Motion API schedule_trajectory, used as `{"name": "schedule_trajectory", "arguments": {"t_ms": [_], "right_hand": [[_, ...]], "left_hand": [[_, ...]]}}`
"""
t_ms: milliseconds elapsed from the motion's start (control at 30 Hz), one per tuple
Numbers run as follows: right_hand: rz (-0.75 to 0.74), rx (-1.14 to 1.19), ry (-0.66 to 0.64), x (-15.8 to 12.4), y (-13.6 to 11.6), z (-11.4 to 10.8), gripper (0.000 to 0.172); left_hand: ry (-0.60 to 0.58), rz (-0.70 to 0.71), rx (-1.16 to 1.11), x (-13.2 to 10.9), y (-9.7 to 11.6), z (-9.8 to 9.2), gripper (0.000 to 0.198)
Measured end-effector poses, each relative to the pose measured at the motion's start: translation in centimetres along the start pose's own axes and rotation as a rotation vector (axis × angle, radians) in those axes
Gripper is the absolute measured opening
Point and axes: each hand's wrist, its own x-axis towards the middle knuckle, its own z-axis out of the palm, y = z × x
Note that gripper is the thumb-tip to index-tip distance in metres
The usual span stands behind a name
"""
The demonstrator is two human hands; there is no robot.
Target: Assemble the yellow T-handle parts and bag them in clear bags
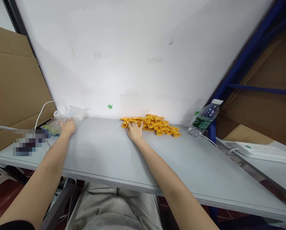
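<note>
Yellow plastic parts (pixel 154 124): one heap on the table (pixel 104 153), against the white wall (pixel 133 57). Your right hand (pixel 135 131) lies flat and loose on the heap's left edge, fingers spread, gripping nothing. Well left of the heap, your left hand (pixel 68 126) rests on a clear bag (pixel 73 112); whether it grips, you cannot tell. Just right of the heap: water bottle (pixel 204 118), tilted, green label unreadable. Farther right: white power strip (pixel 262 150). Nothing bars either hand.

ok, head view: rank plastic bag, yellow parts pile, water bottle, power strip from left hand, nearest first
1. plastic bag: touching left hand, far left
2. yellow parts pile: centre, at wall
3. water bottle: right of pile
4. power strip: far right
</note>
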Motion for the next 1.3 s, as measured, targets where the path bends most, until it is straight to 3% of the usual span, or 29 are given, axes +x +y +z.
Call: {"name": "schedule_trajectory", "arguments": {"t_ms": [200,367,500,633,767,867,967,1133,1300], "right_hand": [[0.042,-0.037,-0.029,0.9,-0.4,0.3,0.038],[0.037,-0.001,0.008,1.0,-0.1,0.0,0.038],[0.032,0.099,0.102,0.5,0.4,-0.5,0.041],[0.048,0.226,0.165,-0.1,1.2,-1.4,0.042],[-0.014,0.404,0.168,-0.6,2.2,-2.1,0.044],[-0.093,0.508,0.097,-0.9,2.7,-2.5,0.041],[-0.136,0.584,0.027,-1.2,2.8,-2.8,0.038],[-0.181,0.646,-0.095,-1.5,2.6,-2.8,0.035],[-0.219,0.567,-0.115,-1.6,2.8,-3.0,0.034]], "left_hand": [[0.226,0.109,-0.059,-0.1,1.1,-3.0,0.068],[0.278,0.423,-0.069,-1.4,4.0,-5.4,0.074],[0.095,0.745,-0.062,-4.0,5.7,-4.7,0.074],[-0.201,0.832,-0.047,-6.1,6.2,-2.4,0.072],[-0.238,0.934,-0.050,-6.7,6.0,-0.7,0.062],[-0.253,0.908,-0.091,-6.3,6.2,-0.5,0.048],[-0.299,0.780,-0.201,-5.4,6.9,-0.6,0.045],[-0.389,0.528,-0.571,-3.9,8.1,0.2,0.046],[-0.380,0.360,-0.852,-3.7,8.6,1.7,0.049]]}}
